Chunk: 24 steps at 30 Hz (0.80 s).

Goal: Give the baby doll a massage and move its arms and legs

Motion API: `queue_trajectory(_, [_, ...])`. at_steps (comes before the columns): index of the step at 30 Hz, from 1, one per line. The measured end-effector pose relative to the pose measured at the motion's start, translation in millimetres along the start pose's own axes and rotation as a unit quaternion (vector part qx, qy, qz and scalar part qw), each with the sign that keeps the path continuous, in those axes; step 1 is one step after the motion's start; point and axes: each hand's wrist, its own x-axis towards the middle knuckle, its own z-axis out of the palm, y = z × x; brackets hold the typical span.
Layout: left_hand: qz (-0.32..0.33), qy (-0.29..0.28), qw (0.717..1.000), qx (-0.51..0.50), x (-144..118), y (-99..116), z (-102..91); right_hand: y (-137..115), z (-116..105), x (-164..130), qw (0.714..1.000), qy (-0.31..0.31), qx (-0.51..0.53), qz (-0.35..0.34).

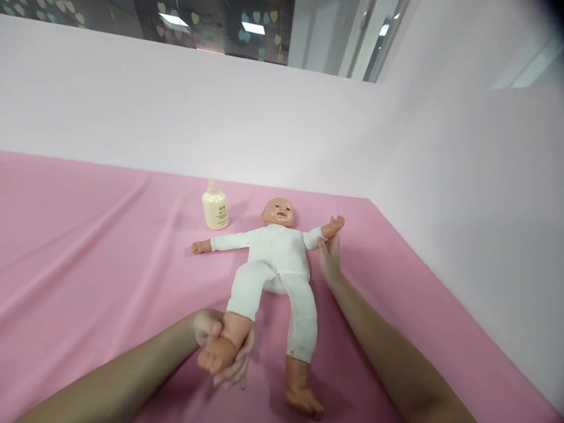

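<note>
A baby doll (276, 252) in a white bodysuit lies on its back on the pink sheet (79, 243), arms spread, head toward the wall. My left hand (224, 352) is wrapped around the doll's bare foot and ankle on the left side, lifting it slightly. My right hand (330, 259) rests flat by the doll's wrist on the right side, fingers touching its forearm. The doll's other leg lies straight on the sheet, its foot near the front edge.
A cream lotion bottle (215, 207) stands upright on the sheet just left of the doll's head. Pale pink walls (447, 187) close the surface at the back and right. Wide stretches of wrinkled sheet lie to the left.
</note>
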Motion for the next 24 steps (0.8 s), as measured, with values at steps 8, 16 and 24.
queue_trajectory(8, [0.175, 0.254, 0.943, -0.127, 5, 9, -4.1, -29, 9, -15, 0.919, -0.206, -0.185, -0.282])
queue_trajectory(16, [0.159, 0.278, 0.941, -0.11, 10, 6, -3.9, -30, 7, -14, 0.898, -0.202, -0.226, -0.318])
queue_trajectory(24, [0.029, 0.136, 0.99, 0.004, 0, 0, -3.5, -16, -5, -1, 0.998, -0.009, -0.048, -0.041])
